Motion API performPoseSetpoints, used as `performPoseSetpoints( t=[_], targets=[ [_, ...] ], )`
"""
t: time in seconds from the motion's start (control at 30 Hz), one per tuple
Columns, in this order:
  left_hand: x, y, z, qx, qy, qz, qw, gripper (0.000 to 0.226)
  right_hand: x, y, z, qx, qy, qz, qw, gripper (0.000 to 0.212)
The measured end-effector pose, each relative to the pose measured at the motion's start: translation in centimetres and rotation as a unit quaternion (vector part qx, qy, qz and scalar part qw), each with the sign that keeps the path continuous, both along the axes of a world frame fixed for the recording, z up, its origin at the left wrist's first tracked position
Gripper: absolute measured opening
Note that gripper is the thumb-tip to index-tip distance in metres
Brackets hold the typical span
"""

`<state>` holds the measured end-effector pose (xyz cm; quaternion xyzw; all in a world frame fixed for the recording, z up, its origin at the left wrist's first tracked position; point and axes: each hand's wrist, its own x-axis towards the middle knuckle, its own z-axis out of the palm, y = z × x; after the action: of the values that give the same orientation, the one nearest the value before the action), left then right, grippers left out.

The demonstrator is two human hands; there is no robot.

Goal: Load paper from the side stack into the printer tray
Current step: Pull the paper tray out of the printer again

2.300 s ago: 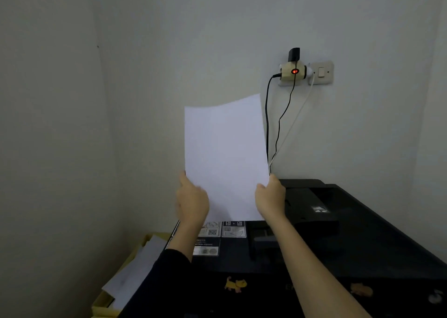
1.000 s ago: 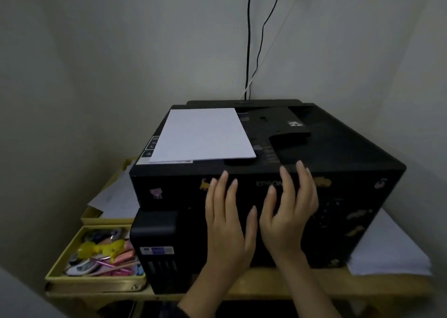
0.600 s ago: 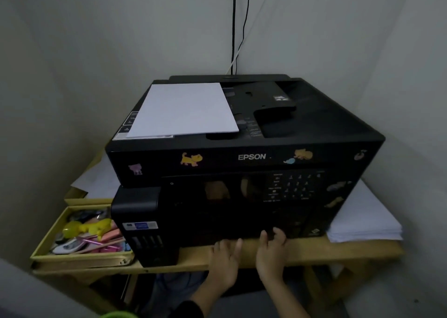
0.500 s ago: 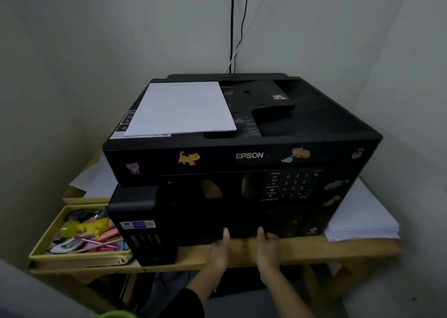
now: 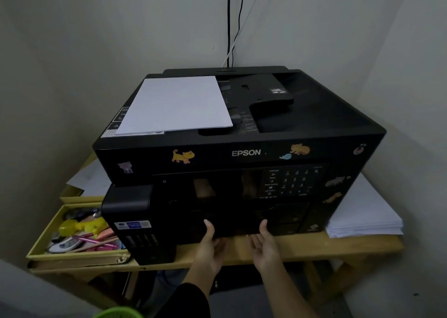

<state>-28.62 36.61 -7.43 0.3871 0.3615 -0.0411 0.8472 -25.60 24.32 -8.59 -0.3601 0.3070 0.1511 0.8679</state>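
Tray (image 5: 242, 223) unopened: left hand (image 5: 212, 242) and right hand (image 5: 266, 245), fingers spread and empty, at its lower edge. Stack (image 5: 362, 218) right of fingers, untouched; loading remains.

A wooden table (image 5: 314, 247) stands in a pale-walled corner. At its left end sits a yellow tray (image 5: 72, 257) crammed with small things – a yellow plastic toy (image 5: 79, 225), pink pens (image 5: 96, 242), a white oval item (image 5: 61, 246). Behind it, a second yellow tray (image 5: 72, 196) holds loose sheets (image 5: 90, 179). Two black cables (image 5: 229, 22) and a white cable (image 5: 249, 17) run down the wall. A green rim (image 5: 118, 313) shows at the bottom edge.
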Motion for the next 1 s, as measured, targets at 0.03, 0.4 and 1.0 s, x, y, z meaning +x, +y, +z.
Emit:
performPoseSetpoints(
  t=[0.03, 0.4, 1.0],
  targets=[
    [0.1, 0.0, -0.2, -0.005, -0.011, 0.003, 1.000, 0.056, 0.0, 0.0, -0.2, 0.000, 0.001, 0.003, 1.000, 0.052],
    [0.3, -0.9, -1.2, -0.007, -0.010, 0.002, 1.000, 0.059, 0.4, 0.0, -1.7, -0.095, -0.009, 0.040, 0.995, 0.074],
    [-2.2, -2.3, -2.2, 0.770, 0.110, -0.221, 0.588, 0.090, -2.2, 1.2, -1.8, -0.805, -0.196, 0.190, 0.527, 0.052]
  ],
)
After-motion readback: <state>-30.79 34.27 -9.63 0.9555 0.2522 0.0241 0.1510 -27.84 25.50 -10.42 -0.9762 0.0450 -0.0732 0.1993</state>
